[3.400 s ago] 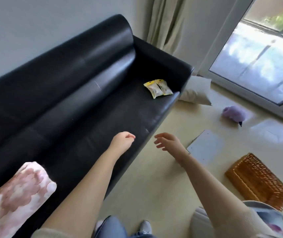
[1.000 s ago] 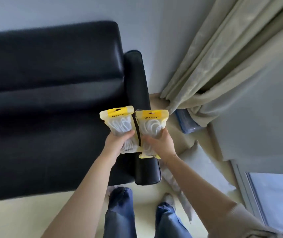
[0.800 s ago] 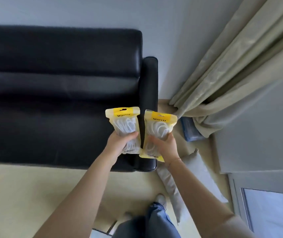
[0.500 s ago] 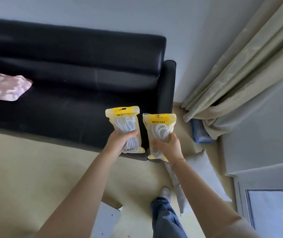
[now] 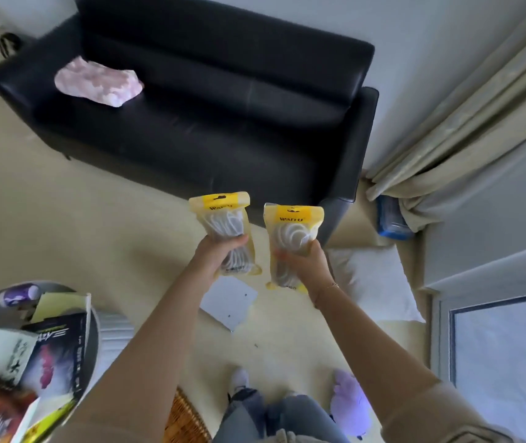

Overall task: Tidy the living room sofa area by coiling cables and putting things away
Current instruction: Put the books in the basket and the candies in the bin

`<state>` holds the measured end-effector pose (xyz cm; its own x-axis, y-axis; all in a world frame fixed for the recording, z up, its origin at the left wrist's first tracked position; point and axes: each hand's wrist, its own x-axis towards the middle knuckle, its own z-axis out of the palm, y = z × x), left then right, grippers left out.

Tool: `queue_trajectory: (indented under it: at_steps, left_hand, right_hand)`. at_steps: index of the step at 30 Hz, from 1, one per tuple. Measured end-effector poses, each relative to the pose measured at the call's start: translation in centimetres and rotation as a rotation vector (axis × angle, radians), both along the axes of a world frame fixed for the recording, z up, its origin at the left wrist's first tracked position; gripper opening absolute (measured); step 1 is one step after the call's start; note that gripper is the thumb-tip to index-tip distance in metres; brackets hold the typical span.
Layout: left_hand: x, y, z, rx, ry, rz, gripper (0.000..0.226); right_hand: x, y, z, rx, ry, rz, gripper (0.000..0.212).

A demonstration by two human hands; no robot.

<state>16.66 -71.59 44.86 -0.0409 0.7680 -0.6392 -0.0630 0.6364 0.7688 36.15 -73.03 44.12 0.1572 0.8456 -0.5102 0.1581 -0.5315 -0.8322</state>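
I hold two yellow-topped clear packets of coiled white cable upright in front of me, above the floor. My left hand (image 5: 220, 255) grips the left cable packet (image 5: 223, 219) around its lower half. My right hand (image 5: 303, 266) grips the right cable packet (image 5: 293, 228) the same way. The black leather sofa (image 5: 207, 123) stands beyond them, its seat bare except for a pink patterned cushion (image 5: 98, 84) at the left end.
A round table (image 5: 94, 334) at lower left is piled with books. A wicker basket (image 5: 181, 420) is by my feet. On the floor lie a white panel (image 5: 228, 302), a white pillow (image 5: 373, 282), a purple plush toy (image 5: 347, 398) and a blue box (image 5: 391, 219) under the curtain.
I picked the two cable packets off the sofa seat, one in each hand, and have stepped back from the sofa; the round table and basket have come into view.
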Motion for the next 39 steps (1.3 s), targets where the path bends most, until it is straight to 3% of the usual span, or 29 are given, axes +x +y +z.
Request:
queue_trajectory:
  at_steps: [3,7,12,13,16,19,23,27,30,33,36,39]
  left_hand:
    - [-2.2,-5.1,-0.8,0.022,0.026,0.084,0.071]
    - [-4.3,-12.0,-2.3,0.090,0.031,0.237,0.048]
    - [-7.2,-22.0,-10.4,-0.022,-0.001,0.325,0.118]
    - [-7.7,-23.9,-11.8,-0.055,-0.016,0.314,0.122]
    - [-7.4,-30.3,-8.7,-0.098,0.029,0.299,0.121]
    - [-7.9,-36.4,-5.3,-0.112,0.097,0.277,0.127]
    - [-9.1,-41.1,-3.9,-0.204,0.200,0.204,0.098]
    - [-12.6,-43.7,-5.0,-0.248,0.320,0.099,0.094]
    - [-16.0,-44.7,-6.1,-0.241,0.385,0.040,0.077]
    - [-20.9,-45.9,-7.8,-0.230,0.435,-0.054,0.077]
    - [-26.5,-47.2,-10.1,-0.232,0.482,-0.214,0.083]
    - [-31.1,-48.6,-12.4,-0.246,0.498,-0.339,0.074]
  right_hand:
    - [-1.8,-4.5,-0.2,-0.001,0.039,0.056,0.047]
    - [-3.1,-10.3,-1.1,0.024,0.097,0.152,0.038]
    - [-3.9,-19.8,-3.8,-0.041,0.079,0.253,0.053]
    - [-3.9,-21.7,-4.1,-0.073,0.051,0.270,0.059]
    - [-4.3,-26.3,-5.3,-0.131,-0.023,0.282,0.077]
    - [-5.3,-30.5,-6.1,-0.178,-0.003,0.250,0.059]
    - [-7.3,-34.9,-7.5,-0.263,0.030,0.243,0.056]
    - [-11.3,-38.7,-8.6,-0.282,0.070,0.206,0.056]
    - [-14.6,-40.6,-9.9,-0.284,0.072,0.188,0.045]
    - [-18.9,-42.7,-11.6,-0.295,0.056,0.167,0.050]
    - [-23.5,-44.9,-13.5,-0.291,0.060,0.059,0.037]
    - [-27.6,-47.1,-15.7,-0.280,0.067,-0.068,0.033]
